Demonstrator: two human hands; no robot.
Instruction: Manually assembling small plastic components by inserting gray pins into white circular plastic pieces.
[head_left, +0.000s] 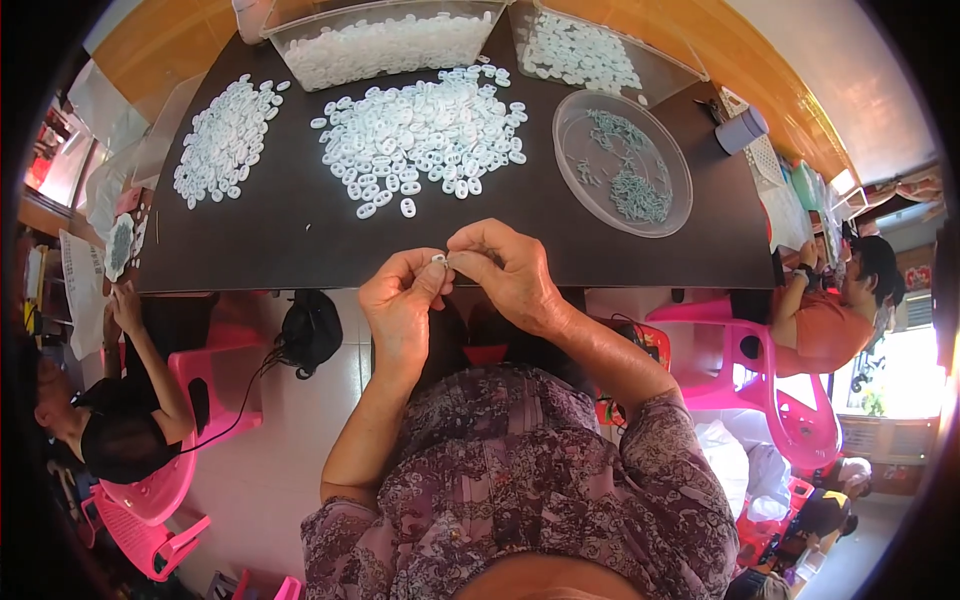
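Just above the table's near edge, my left hand (pixel 402 295) pinches a small white oval plastic piece (pixel 438 259) between thumb and forefinger. Close against it is my right hand (pixel 508 268), its thumb and forefinger pressed together at the piece; whatever they hold is too small to make out. A heap of white oval pieces with holes (pixel 420 135) lies beyond my hands. To the right of the heap stands a round clear tray (pixel 566 165) with many small grey-green pin-like parts (pixel 640 195) in it.
A second pile of white pieces (pixel 228 140) lies at the left of the dark table (pixel 270 245). Clear bins (pixel 390 20) of white pieces stand along the back. A grey cup (pixel 740 131) is at the right. Other people sit left and right, near pink plastic chairs (pixel 735 345).
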